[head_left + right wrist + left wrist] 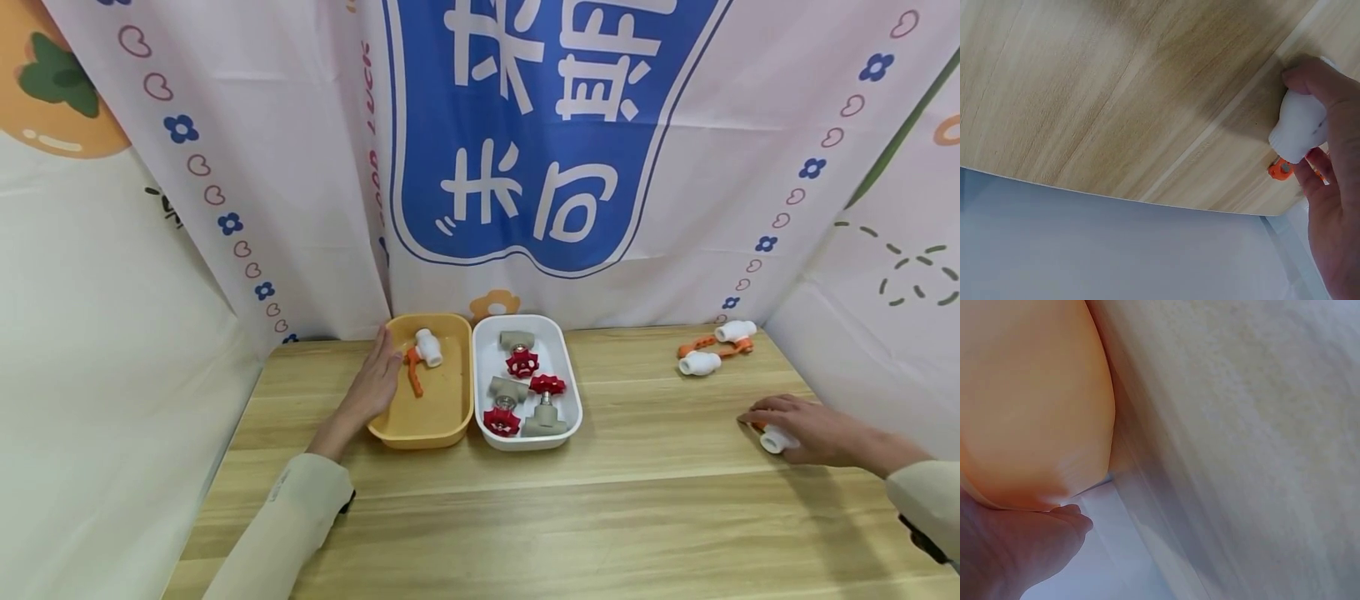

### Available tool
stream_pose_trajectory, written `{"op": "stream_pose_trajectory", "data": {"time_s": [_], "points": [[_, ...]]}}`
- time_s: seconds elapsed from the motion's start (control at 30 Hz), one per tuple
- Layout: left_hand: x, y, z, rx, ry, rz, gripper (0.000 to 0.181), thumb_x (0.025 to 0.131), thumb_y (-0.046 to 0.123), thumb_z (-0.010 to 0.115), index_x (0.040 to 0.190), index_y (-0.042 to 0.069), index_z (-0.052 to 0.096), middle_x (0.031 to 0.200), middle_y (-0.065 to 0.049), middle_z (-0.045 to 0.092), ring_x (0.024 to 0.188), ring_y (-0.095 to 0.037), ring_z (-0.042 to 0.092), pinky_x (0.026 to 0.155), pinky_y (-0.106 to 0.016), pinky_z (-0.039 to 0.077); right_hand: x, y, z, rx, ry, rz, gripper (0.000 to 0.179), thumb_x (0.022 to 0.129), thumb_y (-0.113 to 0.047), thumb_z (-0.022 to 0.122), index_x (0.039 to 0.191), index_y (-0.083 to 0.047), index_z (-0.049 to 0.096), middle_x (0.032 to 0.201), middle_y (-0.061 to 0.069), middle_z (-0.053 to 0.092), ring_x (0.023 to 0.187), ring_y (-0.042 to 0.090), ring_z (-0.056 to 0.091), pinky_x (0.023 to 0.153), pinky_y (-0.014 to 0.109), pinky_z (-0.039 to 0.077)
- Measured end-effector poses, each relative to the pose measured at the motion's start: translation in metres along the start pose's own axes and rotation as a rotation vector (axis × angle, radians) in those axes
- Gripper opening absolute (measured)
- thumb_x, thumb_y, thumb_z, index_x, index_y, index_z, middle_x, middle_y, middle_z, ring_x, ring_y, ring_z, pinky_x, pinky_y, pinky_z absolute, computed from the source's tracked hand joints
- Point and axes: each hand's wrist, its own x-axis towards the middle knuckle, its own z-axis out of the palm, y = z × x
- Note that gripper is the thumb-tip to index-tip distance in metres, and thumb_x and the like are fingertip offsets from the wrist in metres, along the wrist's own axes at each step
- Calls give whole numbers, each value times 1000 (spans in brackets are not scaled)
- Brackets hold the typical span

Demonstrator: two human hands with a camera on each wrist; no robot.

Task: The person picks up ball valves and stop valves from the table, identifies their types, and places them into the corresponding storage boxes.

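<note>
My left hand (375, 379) rests along the left rim of a yellow tray (442, 427), its fingers reaching forward. In the left wrist view, fingertips (1072, 515) touch the tray's outer wall. One white ball valve (428, 347) with an orange handle lies inside this tray. At the right, my right hand (806, 429) grips another white ball valve (1300, 122) at the table surface, partly covered by the hand. In the right wrist view, thumb and fingers are on either side of its white body. The orange handle (1280, 169) shows beside the fingers.
Touching the yellow tray, a white tray (572, 400) holds three grey valves with red handwheels (547, 384). Two more white ball valves (700, 363) with orange handles lie at the table's back right. A printed curtain (315, 208) hangs behind the wooden table (637, 525).
</note>
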Motion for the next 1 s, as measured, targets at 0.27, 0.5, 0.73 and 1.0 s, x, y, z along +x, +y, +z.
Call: {"op": "stream_pose_trajectory", "data": {"time_s": [0.27,0.5,0.73,1.0], "points": [[0,-1,0,3,8,-2,63,117,31,19,167,-2,-1,177,-17,-9,163,-40,-2,131,-57,5,8,-2,3,-38,59,11,67,65,-12,93,130,-10,73,120,5,68,108,33,65,83,54,59],[-2,-2,-1,2,13,-2,63,117,31,18,167,-2,-1,177,-16,-10,164,-38,-3,131,-56,5,16,-3,9,-53,126,9,59,64,-16,95,120,-12,75,111,-4,66,100,23,64,76,41,58],[-2,0,0,4,12,-2,64,117,35,16,167,-2,-2,178,-16,-10,164,-38,-2,132,-55,5,24,-4,10,26,105,68,47,70,-20,93,114,-17,74,106,-4,64,92,16,62,73,38,56],[-1,0,1,18,14,6,67,116,39,12,166,-3,-1,177,-17,-9,164,-38,-1,131,-56,7,32,-2,12,34,120,26,37,72,-14,92,101,-20,69,95,-11,56,81,1,50,64,29,48]]}}
